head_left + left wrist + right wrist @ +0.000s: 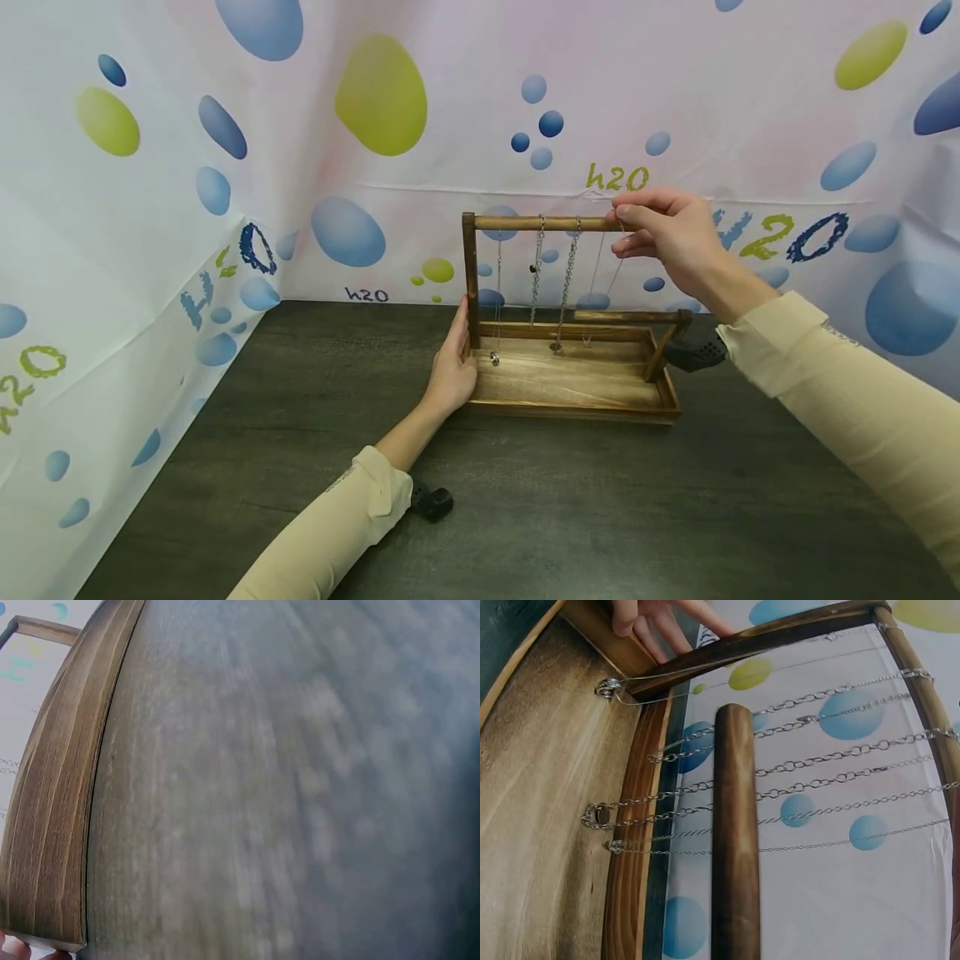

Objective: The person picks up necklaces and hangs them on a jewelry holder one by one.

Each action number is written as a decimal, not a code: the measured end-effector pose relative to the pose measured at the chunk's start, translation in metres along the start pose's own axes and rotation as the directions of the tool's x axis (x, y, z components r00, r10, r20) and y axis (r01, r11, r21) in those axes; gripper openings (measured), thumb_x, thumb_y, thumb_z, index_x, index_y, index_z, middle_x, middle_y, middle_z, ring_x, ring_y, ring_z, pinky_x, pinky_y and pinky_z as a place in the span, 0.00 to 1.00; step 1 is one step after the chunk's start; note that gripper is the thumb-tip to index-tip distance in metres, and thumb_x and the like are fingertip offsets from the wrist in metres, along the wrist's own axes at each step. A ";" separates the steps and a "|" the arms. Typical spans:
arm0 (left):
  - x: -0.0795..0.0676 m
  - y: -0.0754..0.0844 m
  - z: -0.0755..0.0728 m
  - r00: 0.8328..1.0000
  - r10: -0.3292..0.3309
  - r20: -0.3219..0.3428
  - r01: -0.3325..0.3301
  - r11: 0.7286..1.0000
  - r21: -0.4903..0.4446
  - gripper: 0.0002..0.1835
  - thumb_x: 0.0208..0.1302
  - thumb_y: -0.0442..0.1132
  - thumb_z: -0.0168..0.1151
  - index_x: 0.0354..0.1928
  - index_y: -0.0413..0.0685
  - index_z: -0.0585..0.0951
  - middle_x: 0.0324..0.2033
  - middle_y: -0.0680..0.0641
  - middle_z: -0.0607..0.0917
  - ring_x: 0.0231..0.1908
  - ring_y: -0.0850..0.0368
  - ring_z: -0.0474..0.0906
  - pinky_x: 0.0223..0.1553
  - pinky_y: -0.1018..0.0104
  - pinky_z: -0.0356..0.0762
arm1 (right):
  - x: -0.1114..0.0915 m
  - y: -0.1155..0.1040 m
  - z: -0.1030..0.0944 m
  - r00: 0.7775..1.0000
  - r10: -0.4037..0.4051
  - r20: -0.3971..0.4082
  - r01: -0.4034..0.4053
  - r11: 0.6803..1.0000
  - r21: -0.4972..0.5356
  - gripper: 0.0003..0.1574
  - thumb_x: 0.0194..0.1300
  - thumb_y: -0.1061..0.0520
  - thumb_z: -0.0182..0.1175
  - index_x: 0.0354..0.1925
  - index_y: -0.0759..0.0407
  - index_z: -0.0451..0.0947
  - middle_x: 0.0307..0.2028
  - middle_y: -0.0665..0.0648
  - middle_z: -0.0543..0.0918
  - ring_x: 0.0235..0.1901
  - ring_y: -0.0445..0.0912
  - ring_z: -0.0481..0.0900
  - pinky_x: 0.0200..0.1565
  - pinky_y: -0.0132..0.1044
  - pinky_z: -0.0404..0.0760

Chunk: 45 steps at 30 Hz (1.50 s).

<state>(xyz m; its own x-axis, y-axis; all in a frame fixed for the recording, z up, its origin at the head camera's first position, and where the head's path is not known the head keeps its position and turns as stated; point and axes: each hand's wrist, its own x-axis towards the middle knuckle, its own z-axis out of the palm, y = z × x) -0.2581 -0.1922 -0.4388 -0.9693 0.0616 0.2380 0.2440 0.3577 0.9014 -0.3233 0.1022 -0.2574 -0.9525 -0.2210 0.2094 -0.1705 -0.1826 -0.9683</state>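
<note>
A wooden jewelry stand has a tray [570, 410], a tall post [470, 275] and an upper bar [517, 223]. My left hand [453, 371] holds the tray's left end beside the post; its fingers [667, 626] show there in the right wrist view. At the upper bar's right end, my right hand [678, 237] pinches a thin silver necklace [810, 846], whose small pendant [613, 846] hangs over the tray. Further left hang a thin chain with a ring-like pendant [495, 358] and thicker chain necklaces [567, 271].
A lower wooden bar [630, 317] runs above the tray's back right, on a shorter support [657, 358]. Dark wood-grain table [570, 508] lies under the stand. A white sheet with blue and green spots [450, 100] stands behind and to the left.
</note>
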 end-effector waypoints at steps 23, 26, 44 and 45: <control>0.001 -0.003 0.000 1.000 -0.002 0.016 0.002 1.000 0.002 0.54 0.62 0.14 0.40 0.80 0.73 0.41 0.79 0.55 0.45 0.75 0.55 0.49 0.72 0.59 0.56 | -0.021 0.044 -0.007 0.997 -0.050 -0.055 0.049 0.999 -0.015 0.10 0.68 0.61 0.65 0.45 0.64 0.85 0.36 0.57 0.89 0.37 0.47 0.88 0.44 0.37 0.86; 0.001 -0.003 0.000 1.000 -0.002 0.011 0.002 1.000 0.007 0.55 0.61 0.14 0.40 0.80 0.72 0.42 0.79 0.55 0.46 0.75 0.55 0.49 0.72 0.59 0.56 | -0.021 0.045 -0.008 0.998 -0.047 -0.041 0.047 0.999 -0.005 0.10 0.68 0.61 0.65 0.46 0.65 0.85 0.37 0.57 0.89 0.37 0.47 0.88 0.45 0.38 0.85; 0.003 0.001 0.002 1.000 -0.012 0.008 0.012 1.000 0.016 0.55 0.63 0.14 0.40 0.80 0.74 0.40 0.79 0.55 0.45 0.76 0.54 0.49 0.72 0.59 0.54 | -0.021 0.048 -0.015 0.999 -0.036 -0.001 0.036 0.999 0.006 0.09 0.68 0.64 0.64 0.44 0.67 0.85 0.37 0.60 0.89 0.38 0.47 0.89 0.44 0.37 0.85; 0.004 0.001 0.002 1.000 -0.016 0.010 0.016 1.000 0.018 0.55 0.63 0.14 0.40 0.80 0.75 0.40 0.79 0.55 0.45 0.76 0.55 0.49 0.72 0.60 0.54 | -0.022 0.048 -0.016 0.999 -0.033 -0.003 0.033 0.999 0.004 0.09 0.68 0.64 0.64 0.44 0.67 0.85 0.37 0.59 0.89 0.38 0.47 0.89 0.44 0.37 0.85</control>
<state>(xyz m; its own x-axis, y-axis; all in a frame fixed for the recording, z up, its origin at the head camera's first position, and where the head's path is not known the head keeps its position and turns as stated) -0.2614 -0.1896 -0.4374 -0.9733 0.0649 0.2201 0.2281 0.3753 0.8984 -0.3146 0.1134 -0.3107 -0.9471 -0.2123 0.2406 -0.2005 -0.1939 -0.9603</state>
